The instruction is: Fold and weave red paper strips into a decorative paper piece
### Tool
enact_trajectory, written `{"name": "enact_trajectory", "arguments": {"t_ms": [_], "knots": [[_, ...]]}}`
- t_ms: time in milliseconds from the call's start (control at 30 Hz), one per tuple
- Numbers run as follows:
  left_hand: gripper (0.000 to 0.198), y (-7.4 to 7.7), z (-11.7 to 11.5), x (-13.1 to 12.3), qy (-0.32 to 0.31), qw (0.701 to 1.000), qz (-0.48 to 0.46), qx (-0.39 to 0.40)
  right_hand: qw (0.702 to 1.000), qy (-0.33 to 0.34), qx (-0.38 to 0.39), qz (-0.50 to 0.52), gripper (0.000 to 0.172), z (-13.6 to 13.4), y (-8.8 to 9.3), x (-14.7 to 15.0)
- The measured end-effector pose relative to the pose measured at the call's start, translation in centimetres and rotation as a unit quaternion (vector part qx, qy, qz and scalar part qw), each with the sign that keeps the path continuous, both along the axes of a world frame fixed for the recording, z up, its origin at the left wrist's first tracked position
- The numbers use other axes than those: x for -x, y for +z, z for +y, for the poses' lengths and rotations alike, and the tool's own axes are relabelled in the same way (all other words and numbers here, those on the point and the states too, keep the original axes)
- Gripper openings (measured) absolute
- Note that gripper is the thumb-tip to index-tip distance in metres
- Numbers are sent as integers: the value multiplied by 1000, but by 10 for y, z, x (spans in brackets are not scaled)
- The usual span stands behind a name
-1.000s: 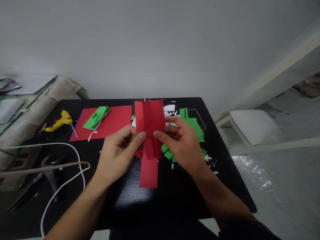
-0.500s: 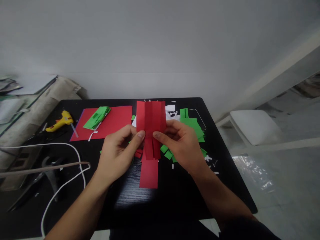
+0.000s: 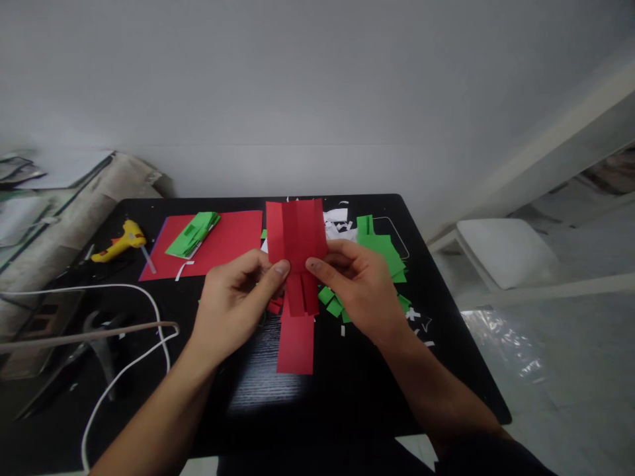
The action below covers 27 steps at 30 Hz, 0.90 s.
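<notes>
A creased piece of red paper (image 3: 299, 231) is raised above the table, its wide part at the top and narrower folded flaps below. My left hand (image 3: 238, 297) pinches its left edge, thumb in front and fingers behind. On the opposite edge my right hand (image 3: 360, 281) grips the same paper, its thumb on the front face and the other fingers partly hidden. Below it, a flat red paper strip (image 3: 296, 350) lies on the black table (image 3: 357, 396). Green paper pieces (image 3: 381, 251) lie behind and beside my right hand.
At the left lies a yellow glue gun (image 3: 122, 241) beside a red sheet (image 3: 233, 238) bearing a folded green paper bundle (image 3: 192, 235). A white cable (image 3: 161, 314) loops near scissors (image 3: 102, 350). White paper scraps (image 3: 340, 225) lie behind my hands. A white stool (image 3: 506, 251) stands right.
The upper part of the red paper has shifted slightly left and tilted. Both hands keep hold of it, with only tiny thumb movements.
</notes>
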<state>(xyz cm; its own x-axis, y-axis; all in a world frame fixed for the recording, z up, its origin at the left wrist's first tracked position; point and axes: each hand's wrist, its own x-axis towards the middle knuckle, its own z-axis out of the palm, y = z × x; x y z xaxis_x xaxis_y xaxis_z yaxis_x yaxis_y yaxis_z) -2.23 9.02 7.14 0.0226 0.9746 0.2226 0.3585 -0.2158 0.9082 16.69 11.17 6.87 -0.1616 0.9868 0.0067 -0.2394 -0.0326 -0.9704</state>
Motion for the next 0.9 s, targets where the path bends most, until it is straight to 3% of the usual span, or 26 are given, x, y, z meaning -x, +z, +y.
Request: {"name": "enact_trajectory", "arguments": {"t_ms": [467,800,900], "knots": [[29,-3,-1,1,2,1000,11,-24,999,-32,15,-7,43,-1,4,1],[29,1,0,1,16,999,10,-35,999,-11,-1,47,24,-1,0,1],[29,0,0,0,17,999,7,-37,999,-8,-1,41,32,-2,1,3]]}}
